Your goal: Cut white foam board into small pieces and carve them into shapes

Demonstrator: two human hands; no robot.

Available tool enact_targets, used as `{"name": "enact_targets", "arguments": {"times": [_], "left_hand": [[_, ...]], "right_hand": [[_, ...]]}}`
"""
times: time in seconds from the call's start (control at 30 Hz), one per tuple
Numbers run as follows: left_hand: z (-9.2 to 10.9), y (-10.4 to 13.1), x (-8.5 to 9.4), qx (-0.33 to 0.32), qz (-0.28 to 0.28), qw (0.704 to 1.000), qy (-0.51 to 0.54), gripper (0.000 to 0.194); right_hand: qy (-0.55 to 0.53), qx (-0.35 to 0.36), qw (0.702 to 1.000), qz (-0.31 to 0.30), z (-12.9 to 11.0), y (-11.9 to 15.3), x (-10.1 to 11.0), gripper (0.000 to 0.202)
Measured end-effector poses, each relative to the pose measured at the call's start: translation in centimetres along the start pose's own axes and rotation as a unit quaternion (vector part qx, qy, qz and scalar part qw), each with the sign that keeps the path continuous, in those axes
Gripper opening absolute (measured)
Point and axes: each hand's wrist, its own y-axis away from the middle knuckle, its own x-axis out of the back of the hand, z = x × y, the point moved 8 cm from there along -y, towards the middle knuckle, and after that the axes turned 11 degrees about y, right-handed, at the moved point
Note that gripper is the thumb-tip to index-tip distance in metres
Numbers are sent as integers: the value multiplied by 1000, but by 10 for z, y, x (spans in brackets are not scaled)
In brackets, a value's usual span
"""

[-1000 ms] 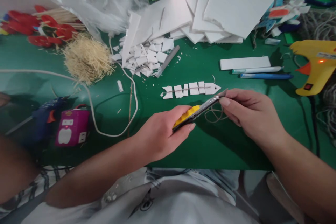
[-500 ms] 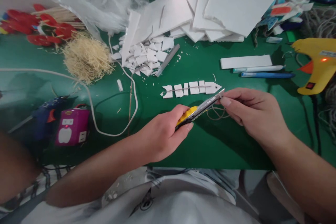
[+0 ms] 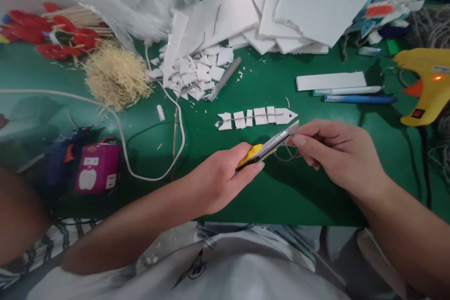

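A yellow and black utility knife [image 3: 262, 152] is gripped in my left hand [image 3: 227, 173], its blade end angled up to the right. The fingers of my right hand [image 3: 330, 147] are pinched together at the blade's tip; what they hold is too small to make out. A thin loop of string [image 3: 286, 154] hangs below the knife near these fingers. Just above, a fish-shaped row of white foam pieces [image 3: 260, 116] lies on the green table with a string along its middle.
White foam boards [image 3: 316, 0] and foam scraps [image 3: 197, 75] lie at the back. Two pens [image 3: 358, 99] and a foam strip [image 3: 330, 81] sit near a yellow glue gun [image 3: 427, 82] at right. At left are a straw pile [image 3: 117, 75], a purple power adapter [image 3: 97, 168] and a white cable [image 3: 121, 138].
The knife and my left hand have shifted very slightly, and the blade has turned a little. My right fingers remain at its tip, having moved slightly left.
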Motion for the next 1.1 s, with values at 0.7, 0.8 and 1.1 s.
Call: {"name": "enact_targets", "arguments": {"times": [0.7,0.8,1.1], "left_hand": [[-3,3,-8,6,-18,999,29,28],[-5,1,-9,23,-36,999,21,29],[-7,3,-11,61,-64,996,31,30]], "right_hand": [[-32,73,991,106,-4,-2,22,22],[-3,79,992,101,-6,0,22,19],[84,93,988,91,-9,3,20,10]]}}
